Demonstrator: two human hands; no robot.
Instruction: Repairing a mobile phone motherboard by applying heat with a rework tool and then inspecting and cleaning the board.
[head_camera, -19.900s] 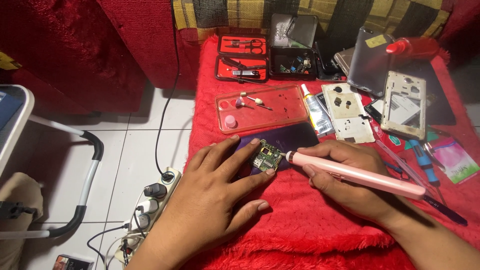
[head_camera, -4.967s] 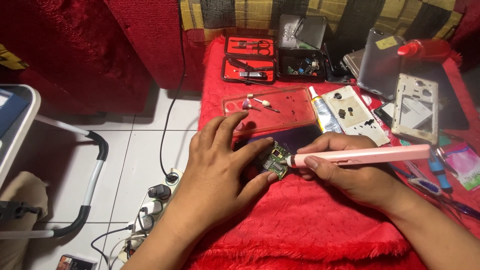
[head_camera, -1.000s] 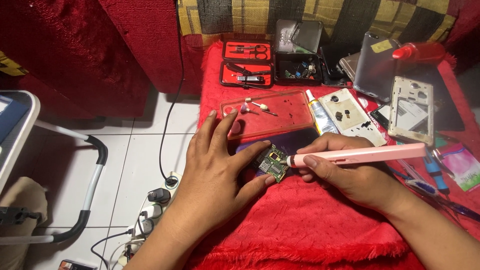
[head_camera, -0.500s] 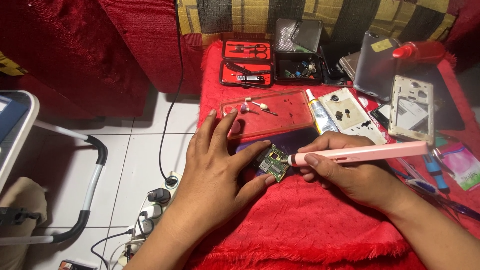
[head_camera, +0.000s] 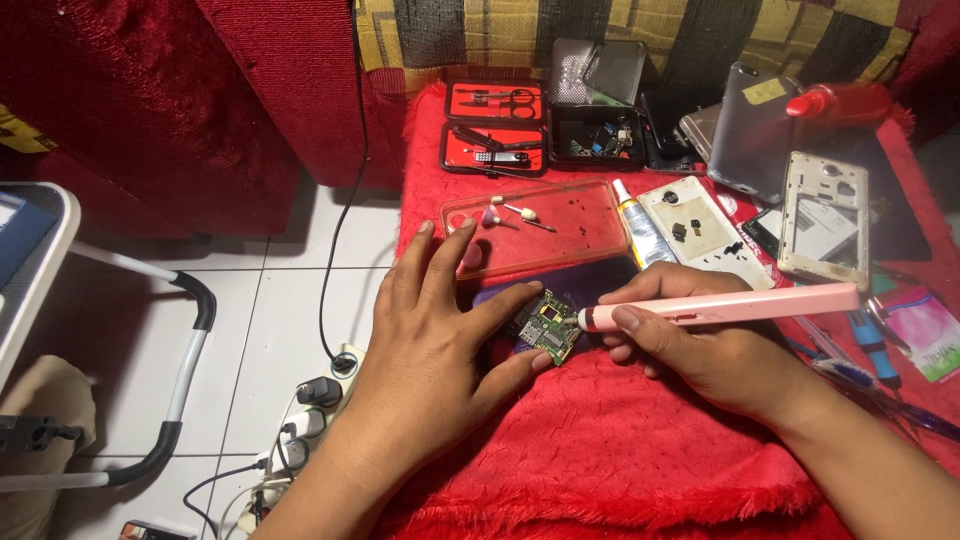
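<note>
Red fuzzy cloth (head_camera: 640, 440) under my left hand (head_camera: 440, 340), pinching the small circuit board (head_camera: 545, 328) flat, right hand (head_camera: 700, 345) clamped around the pink pen tool (head_camera: 720, 306) touching its edge; steady pressure matters next.

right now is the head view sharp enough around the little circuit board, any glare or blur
Head view: the green circuit board between the left hand and the pink pen-shaped tool in the right hand is fairly sharp, though its parts are too small to read; light is soft and even, with mild sheen on the clear red tray; no obvious motion blur.
</note>
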